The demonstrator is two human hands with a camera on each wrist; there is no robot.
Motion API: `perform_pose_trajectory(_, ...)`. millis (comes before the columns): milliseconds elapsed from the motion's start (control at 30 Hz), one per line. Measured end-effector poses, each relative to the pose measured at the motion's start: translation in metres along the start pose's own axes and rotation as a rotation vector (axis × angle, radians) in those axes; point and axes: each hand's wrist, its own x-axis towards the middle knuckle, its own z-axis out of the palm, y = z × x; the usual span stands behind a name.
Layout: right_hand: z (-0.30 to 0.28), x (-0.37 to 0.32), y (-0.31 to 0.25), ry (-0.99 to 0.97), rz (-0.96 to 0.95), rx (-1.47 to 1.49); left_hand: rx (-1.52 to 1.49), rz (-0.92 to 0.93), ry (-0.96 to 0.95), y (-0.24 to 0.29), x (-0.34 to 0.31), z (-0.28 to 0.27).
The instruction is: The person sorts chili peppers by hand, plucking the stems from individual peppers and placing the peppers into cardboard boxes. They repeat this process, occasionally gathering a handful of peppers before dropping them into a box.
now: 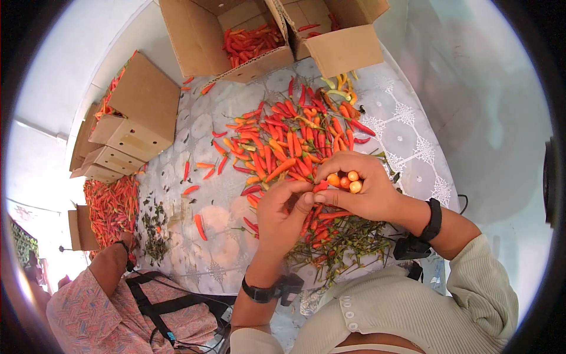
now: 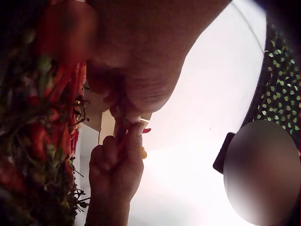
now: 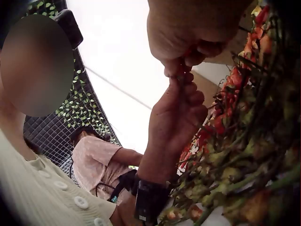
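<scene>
In the head view my right hand (image 1: 377,192) holds several chili peppers (image 1: 355,187), their orange ends showing above its curled fingers. My left hand (image 1: 280,215) meets it thumb to thumb. Its thumb and forefinger pinch the end of a red chili (image 1: 320,187) between the two hands. Both wrist views show the hands touching at the fingertips, with most of that chili hidden by fingers. Beneath and beyond them spreads a heap of red and orange chilies (image 1: 289,141). A pile of green stems (image 1: 354,248) lies in front, below my right hand.
Cardboard boxes holding chilies stand at the back, one box (image 1: 330,50) at the right, and more boxes (image 1: 141,100) at the left. A second person's arm (image 1: 109,268) reaches toward another chili pile (image 1: 112,206). Loose chilies dot the patterned tablecloth (image 1: 218,221).
</scene>
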Motion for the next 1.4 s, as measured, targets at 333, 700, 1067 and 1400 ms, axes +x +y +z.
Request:
perform_pose_trajectory(333,0.001,-0.001,-0.003,-0.039,0.025,0.039,0.127,0.002,-0.068,0.001,-0.001,-0.002)
perform_pose_trajectory(700,0.000,0.001,0.009,-0.154,0.323,0.489,0.106,0.076,-0.083,0.003,0.000,-0.004)
perform_pose_trajectory(1067,-0.009,0.003,0.026,-0.192,0.614,1.115,-0.042,0.047,-0.240,0.008,0.000,-0.005)
perform_pose_trajectory(1400,-0.012,0.013,0.000,0.071,0.678,0.807,0.553,0.167,0.079,0.002,0.007,0.001)
